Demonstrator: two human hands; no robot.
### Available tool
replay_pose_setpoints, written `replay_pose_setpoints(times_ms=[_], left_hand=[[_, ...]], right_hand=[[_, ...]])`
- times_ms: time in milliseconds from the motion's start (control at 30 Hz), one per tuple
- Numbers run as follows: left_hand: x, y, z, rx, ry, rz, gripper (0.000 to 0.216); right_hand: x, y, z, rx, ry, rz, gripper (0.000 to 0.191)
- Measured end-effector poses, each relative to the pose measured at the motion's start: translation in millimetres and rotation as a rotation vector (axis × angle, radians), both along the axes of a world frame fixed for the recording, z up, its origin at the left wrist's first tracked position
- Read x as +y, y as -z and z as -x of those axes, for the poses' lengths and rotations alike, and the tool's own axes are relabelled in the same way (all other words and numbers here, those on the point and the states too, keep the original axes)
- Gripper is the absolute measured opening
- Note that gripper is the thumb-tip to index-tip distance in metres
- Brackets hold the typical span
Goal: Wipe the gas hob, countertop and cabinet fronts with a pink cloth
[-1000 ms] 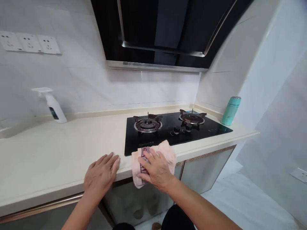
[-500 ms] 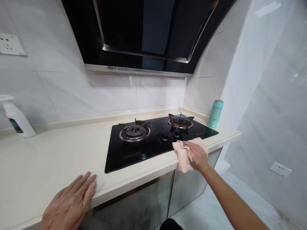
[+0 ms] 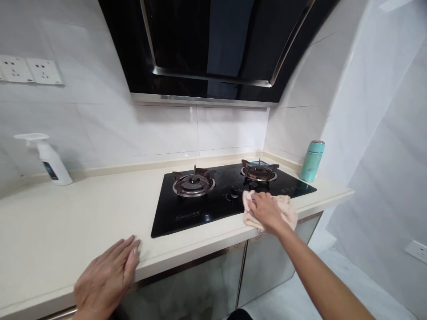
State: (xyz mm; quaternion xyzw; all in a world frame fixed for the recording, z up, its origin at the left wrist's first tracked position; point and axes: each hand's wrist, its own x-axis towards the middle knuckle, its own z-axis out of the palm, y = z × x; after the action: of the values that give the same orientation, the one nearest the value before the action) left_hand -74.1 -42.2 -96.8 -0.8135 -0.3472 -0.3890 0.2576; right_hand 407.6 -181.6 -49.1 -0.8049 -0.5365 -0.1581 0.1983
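Note:
A pale pink cloth (image 3: 286,209) is gripped under my right hand (image 3: 265,211), pressed on the front edge of the black gas stove (image 3: 213,206) just below its knobs. Part of the cloth spreads over the cream countertop (image 3: 100,209) and reaches its front edge. My left hand (image 3: 108,273) rests flat on the counter's front edge, left of the stove, fingers extended and holding nothing. Two burners stand on the glass top, a left burner (image 3: 194,183) and a right burner (image 3: 259,172). One control knob (image 3: 235,192) shows clearly; another is partly behind the cloth.
A white spray bottle (image 3: 55,164) stands at the back left by the wall. At the stove's right end is a turquoise flask (image 3: 312,162). Overhead hangs a black range hood (image 3: 213,49). Cabinet doors (image 3: 267,262) lie below the counter edge.
My right hand has moved the cloth a little farther onto the stove, towards the knobs. The view has shifted left, showing more of the spray bottle and sockets. My left hand stays on the counter.

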Motion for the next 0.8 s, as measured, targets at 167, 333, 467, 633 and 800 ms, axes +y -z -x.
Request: replay_pose_setpoints(times_ms=[167,333,467,633,800], left_hand=[[-8.8,-7.7,-5.2,-0.041,0.014,-0.085,0.034],[-21.2,-12.2,-8.3,-0.039,-0.009,-0.093,0.031],[-25.7,-9.6,-12.2,-0.066,-0.064,-0.077,0.033],[-29.2,-7.8,-15.9,-0.127,-0.048,-0.076,0.03],[-35.5,-12.7,-13.9,-0.131,-0.066,-0.102,0.031]], right_hand=[[22.1,0.2,104.8,0.01,-0.346,-0.001,0.038],[47.2,0.9,104.2,0.006,-0.539,-0.03,0.032],[77.8,4.3,91.9,-0.036,-0.296,-0.1,0.04],[115.1,4.3,171.9,-0.07,-0.345,-0.112,0.037],[128.1,-5.7,285.8,-0.084,-0.649,-0.082,0.026]])
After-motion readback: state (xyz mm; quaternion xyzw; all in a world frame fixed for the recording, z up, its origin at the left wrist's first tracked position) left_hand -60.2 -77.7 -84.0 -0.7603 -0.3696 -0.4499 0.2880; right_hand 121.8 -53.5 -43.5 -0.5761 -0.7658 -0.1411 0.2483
